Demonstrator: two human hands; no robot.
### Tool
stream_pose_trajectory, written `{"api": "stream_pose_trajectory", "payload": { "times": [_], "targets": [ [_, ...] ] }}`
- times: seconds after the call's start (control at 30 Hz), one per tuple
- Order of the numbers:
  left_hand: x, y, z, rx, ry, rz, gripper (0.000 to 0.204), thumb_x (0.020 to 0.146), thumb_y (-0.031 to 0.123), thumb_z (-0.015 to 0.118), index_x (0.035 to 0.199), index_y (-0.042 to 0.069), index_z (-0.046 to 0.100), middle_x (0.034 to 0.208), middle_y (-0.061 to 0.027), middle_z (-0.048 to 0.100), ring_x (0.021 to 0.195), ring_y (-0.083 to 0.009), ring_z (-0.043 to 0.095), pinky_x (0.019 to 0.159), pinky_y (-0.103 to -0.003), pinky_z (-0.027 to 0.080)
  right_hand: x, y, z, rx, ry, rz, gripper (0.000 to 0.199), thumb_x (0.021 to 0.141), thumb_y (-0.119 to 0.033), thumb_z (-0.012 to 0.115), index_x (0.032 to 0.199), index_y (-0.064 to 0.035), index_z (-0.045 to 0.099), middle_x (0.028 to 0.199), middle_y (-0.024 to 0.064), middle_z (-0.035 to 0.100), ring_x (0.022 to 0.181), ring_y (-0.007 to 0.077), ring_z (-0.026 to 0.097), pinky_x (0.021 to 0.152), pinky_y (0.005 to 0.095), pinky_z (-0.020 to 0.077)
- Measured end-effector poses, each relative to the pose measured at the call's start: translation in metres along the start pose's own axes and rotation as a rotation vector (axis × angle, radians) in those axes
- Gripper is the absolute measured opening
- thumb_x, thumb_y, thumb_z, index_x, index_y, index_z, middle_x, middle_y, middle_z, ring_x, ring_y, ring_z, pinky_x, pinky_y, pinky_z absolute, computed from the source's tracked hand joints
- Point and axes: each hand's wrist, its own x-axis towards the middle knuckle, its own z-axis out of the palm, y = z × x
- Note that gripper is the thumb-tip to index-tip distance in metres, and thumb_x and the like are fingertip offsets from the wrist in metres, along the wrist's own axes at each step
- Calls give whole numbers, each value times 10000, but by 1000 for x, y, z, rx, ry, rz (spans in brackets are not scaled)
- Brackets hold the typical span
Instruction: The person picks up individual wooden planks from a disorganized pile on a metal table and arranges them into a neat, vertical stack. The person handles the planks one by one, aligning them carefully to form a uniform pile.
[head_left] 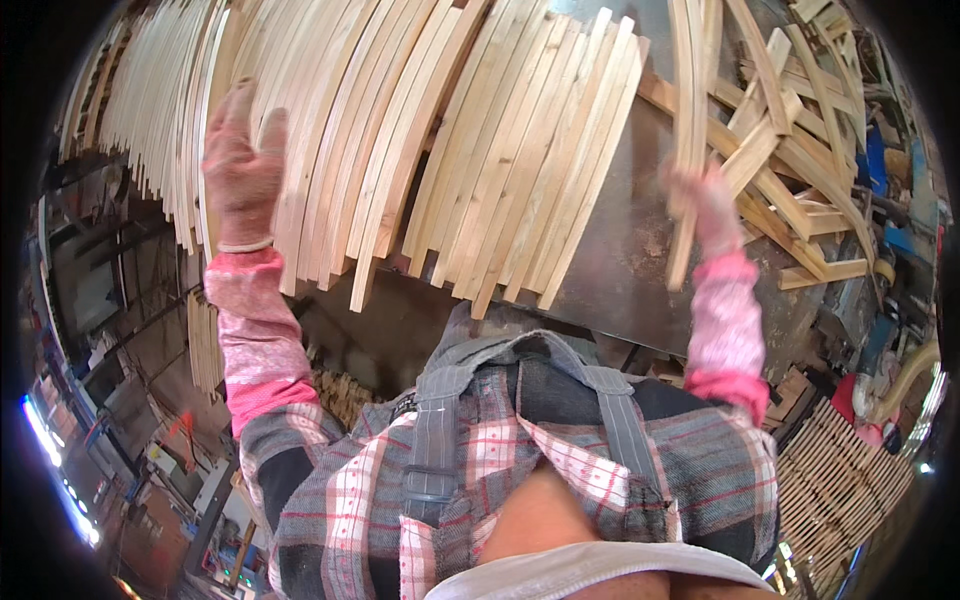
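Observation:
My left hand is raised over a wide row of pale wooden strips, fingers stretched and thumb apart, holding nothing. On the other side, my right hand is closed around a long wooden strip, slightly smeared by motion. The lower end of that strip pokes out below the hand, above the dark metal tabletop. Between the two hands lies a second group of strips, side by side, their near ends uneven. Pink sleeve covers reach up both forearms.
A loose heap of crossed wood pieces lies at the right of the table. Below it, at the lower right, stands a stack of thin slats. A pale hose curves along the right edge. More strips stand below the table at left.

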Motion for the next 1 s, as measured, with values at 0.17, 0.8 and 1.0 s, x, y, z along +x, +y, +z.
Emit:
{"api": "stream_pose_trajectory", "payload": {
  "times": [0.17,0.8,1.0],
  "targets": [
    [21,93,53,-397,-41,115,377,934,56,731,1302,7,669,1329,-162,658,1264,-261,621,1088,-374,498,-108,98,57,475,-31,229,408,881,-145,748,1227,21,609,997,87,720,823,183,706,683,293,603],
    [-84,309,238,-48,-650,200,887,823,318,710,1568,-1,349,1610,-251,352,1515,-417,288,1269,-507,169,38,8,18,-302,292,305,710,825,-406,788,1318,55,569,1314,327,620,1255,463,601,1056,500,491],
    [-85,311,235,-23,-661,149,866,831,302,707,1564,-3,360,1624,-230,337,1526,-391,276,1281,-480,152,20,9,-32,-763,204,7,343,814,-295,721,1094,-97,717,1031,230,729,1002,423,699,885,503,559]
  ]
}}
